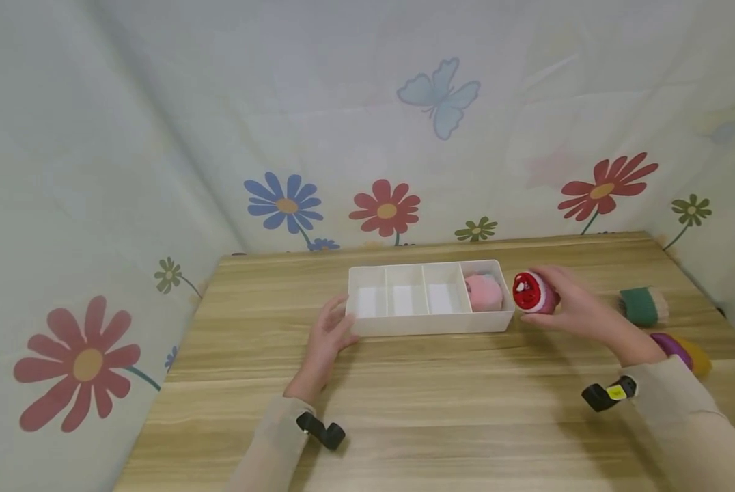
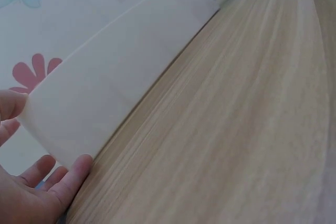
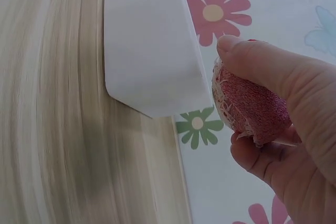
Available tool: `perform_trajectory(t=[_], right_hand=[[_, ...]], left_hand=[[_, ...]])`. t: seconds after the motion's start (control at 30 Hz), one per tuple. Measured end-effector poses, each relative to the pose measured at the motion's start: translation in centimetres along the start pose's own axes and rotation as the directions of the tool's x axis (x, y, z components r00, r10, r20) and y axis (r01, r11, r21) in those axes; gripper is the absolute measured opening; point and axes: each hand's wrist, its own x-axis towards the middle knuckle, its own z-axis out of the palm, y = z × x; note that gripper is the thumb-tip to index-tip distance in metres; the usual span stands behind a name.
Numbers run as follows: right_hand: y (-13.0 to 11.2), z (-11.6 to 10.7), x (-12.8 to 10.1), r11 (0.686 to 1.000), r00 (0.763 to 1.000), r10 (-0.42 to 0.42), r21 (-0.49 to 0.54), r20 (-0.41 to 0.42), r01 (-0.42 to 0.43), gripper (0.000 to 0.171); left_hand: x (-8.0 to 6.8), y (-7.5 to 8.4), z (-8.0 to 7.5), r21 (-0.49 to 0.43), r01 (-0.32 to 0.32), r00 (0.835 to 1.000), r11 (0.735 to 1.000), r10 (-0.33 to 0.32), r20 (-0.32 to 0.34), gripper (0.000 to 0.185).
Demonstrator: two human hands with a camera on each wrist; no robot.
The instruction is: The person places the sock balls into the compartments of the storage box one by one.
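Observation:
A rolled-up red and pink sock (image 1: 541,292) is held between the thumb and fingers of my right hand (image 1: 573,304), just off the right end of the white divided box (image 1: 429,324). White frayed threads edge the sock (image 3: 252,103) in the right wrist view. Inside the box's rightmost compartment sits a pink fabric roll (image 1: 484,292). My left hand (image 1: 329,331) touches the box's left end, its fingers spread along the wall near the front corner. From the left wrist view, fingertips (image 2: 79,167) meet the lower edge of the box.
Right of my right hand lie a green roll with a beige end (image 1: 641,305) and a purple and yellow roll (image 1: 681,352), partly behind the forearm. Flower-printed cloth (image 1: 337,130) rises behind the wooden table (image 1: 417,410) and at its sides.

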Motion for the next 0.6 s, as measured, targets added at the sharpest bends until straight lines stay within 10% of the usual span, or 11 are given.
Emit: perform_trajectory(t=[0.6], right_hand=[[-1.4,1.8,2.2,0.998,0.999,-0.036,0.05,0.018,0.035,0.085]], left_hand=[[0.0,0.2,0.0,-0.012,0.018,1.0,1.0,-0.018,0.009,0.048]])
